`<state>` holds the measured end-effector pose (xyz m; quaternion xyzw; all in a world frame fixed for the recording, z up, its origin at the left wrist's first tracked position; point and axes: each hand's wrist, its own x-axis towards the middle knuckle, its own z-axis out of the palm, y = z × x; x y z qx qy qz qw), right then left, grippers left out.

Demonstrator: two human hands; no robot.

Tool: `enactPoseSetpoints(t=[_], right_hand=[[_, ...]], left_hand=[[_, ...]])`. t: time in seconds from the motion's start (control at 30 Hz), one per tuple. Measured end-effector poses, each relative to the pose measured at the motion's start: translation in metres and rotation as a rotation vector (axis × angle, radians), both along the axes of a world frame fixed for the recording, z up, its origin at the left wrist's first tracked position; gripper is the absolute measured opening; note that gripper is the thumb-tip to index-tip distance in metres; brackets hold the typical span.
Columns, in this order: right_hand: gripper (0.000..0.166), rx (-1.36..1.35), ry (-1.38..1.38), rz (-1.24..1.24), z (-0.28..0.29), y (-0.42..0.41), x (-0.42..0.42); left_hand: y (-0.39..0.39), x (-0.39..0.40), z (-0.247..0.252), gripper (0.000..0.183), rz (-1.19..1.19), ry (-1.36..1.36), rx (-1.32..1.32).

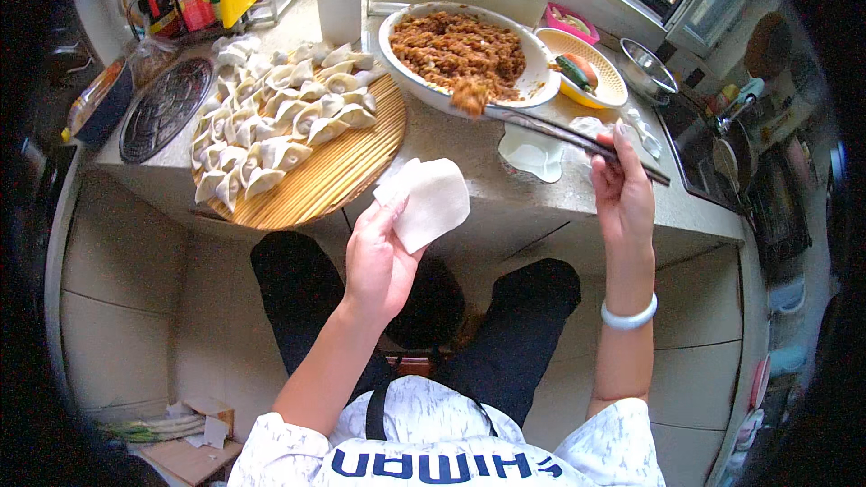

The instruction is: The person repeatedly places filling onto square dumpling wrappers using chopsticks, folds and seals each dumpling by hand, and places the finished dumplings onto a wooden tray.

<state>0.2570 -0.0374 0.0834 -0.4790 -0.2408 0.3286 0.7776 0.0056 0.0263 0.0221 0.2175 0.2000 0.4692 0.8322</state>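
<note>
My left hand point(385, 250) holds pale dough wrappers point(436, 203) just off the counter's front edge; how many are stacked I cannot tell. In my right hand point(621, 189) is a pair of dark chopsticks point(561, 132). A clump of ground filling point(471, 96) clings to their tips, over the near rim of a white enamel bowl point(423, 96). More brown filling point(453, 47) lies inside the bowl. To the left, rows of folded dumplings point(270, 111) cover much of a round slatted tray point(338, 179), whose near right part shows bare.
A small white dish point(531, 154) sits below the chopsticks. Behind it stand a yellow basket point(612, 74) with vegetables, a pink bowl point(575, 20) and a steel bowl point(649, 64). A white cup point(338, 10) is at the back. The sink point(697, 155) lies right.
</note>
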Motion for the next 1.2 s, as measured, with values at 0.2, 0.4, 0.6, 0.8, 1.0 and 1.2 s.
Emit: enactPoseSetpoints(t=[0.2, 0.4, 0.6, 0.8, 1.0, 1.2], right_hand=[[0.025, -0.127, -0.166, 0.108, -0.023, -0.023, -0.036], [0.028, -0.126, -0.387, 0.153, -0.013, -0.034, -0.041], [0.035, -0.093, -0.326, 0.075, 0.001, -0.042, -0.037], [0.037, -0.164, -0.132, 0.154, -0.021, -0.027, -0.046], [0.034, -0.226, -0.121, 0.207, -0.029, -0.028, -0.047], [0.035, -0.167, -0.180, 0.160, -0.012, -0.035, -0.040]], left_hand=[[0.001, -0.001, -0.002, 0.043, -0.100, -0.205, -0.089], [0.007, -0.006, -0.016, 0.043, -0.101, -0.278, -0.205], [0.006, -0.009, -0.006, 0.041, -0.016, -0.204, -0.209], [0.002, -0.008, -0.002, 0.041, -0.057, -0.202, -0.229], [0.004, -0.011, -0.015, 0.043, -0.120, -0.278, -0.223], [0.008, -0.014, -0.014, 0.044, -0.104, -0.285, -0.172]])
